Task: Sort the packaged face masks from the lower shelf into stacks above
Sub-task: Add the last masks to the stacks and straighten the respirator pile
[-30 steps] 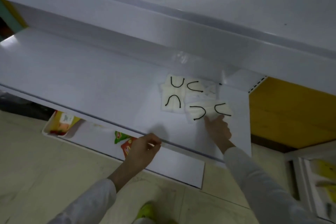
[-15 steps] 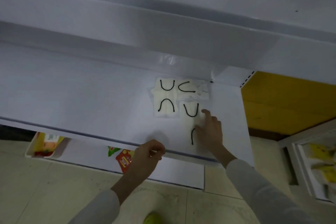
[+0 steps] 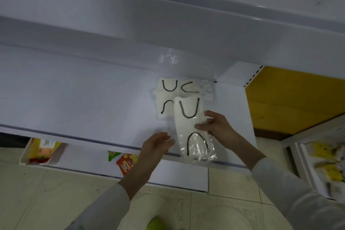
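Pinched between the thumb and fingers of the right hand (image 3: 217, 127), a packaged face mask (image 3: 192, 129) in clear plastic is held over the front part of the white shelf (image 3: 84, 102). This grip is clamped on the package's right edge, near its middle. The mask is white with black ear loops and stands lengthwise, its lower end reaching past the shelf's front edge. The left hand (image 3: 156, 144) is just beside the package's lower left edge, fingers loosely curled and not clamped on anything; whether it touches the wrap cannot be told. Behind the held package, two more packaged masks (image 3: 168, 97) lie flat on the shelf near the back wall. Below, a lower shelf (image 3: 177, 175) carries a red snack packet (image 3: 126, 163) and a white tray (image 3: 56, 158) of goods.
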Available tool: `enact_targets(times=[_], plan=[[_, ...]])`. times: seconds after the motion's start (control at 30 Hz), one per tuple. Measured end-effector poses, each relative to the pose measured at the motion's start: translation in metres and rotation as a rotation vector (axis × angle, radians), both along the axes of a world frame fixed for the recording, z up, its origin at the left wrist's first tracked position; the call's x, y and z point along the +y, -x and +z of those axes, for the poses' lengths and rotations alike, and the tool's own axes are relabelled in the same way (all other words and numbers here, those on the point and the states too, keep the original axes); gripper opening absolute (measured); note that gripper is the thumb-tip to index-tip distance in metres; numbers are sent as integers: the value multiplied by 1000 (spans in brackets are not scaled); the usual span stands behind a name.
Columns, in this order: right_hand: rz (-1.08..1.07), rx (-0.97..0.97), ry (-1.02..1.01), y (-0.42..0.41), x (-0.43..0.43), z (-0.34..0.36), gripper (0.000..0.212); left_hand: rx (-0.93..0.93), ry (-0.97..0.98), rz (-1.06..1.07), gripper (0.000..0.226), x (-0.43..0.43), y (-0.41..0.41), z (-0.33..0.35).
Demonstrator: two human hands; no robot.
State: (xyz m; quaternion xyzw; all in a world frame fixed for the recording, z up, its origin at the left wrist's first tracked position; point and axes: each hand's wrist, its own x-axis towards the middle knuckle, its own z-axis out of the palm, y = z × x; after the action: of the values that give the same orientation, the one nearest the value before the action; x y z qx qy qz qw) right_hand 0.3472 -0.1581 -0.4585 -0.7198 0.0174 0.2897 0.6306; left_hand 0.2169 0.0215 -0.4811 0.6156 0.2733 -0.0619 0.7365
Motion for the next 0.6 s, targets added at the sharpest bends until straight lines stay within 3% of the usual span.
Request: enact_targets(times=[0.07, 0.13, 0.2, 0.27, 0.4, 0.5, 0.6], plan=[[187, -16, -42, 7, 13, 9, 27, -21, 212, 16, 36, -1, -6, 3], [317, -29, 38, 10, 33, 12, 23, -26, 318, 71, 27, -2, -10, 6], [282, -165, 281, -3, 55, -1, 32, 23, 278, 198, 15, 5, -12, 4], [178, -330, 647, -27, 75, -19, 40, 60, 214, 297, 14, 20, -13, -1], [74, -378, 1033, -42, 111, -54, 59, 48, 170, 404, 19, 55, -11, -1], [16, -429, 964, -32, 127, -61, 43, 49, 201, 464, 24, 75, -7, -1], [-135, -323, 627, -31, 122, -59, 34, 54, 237, 515, 31, 88, -2, -6]])
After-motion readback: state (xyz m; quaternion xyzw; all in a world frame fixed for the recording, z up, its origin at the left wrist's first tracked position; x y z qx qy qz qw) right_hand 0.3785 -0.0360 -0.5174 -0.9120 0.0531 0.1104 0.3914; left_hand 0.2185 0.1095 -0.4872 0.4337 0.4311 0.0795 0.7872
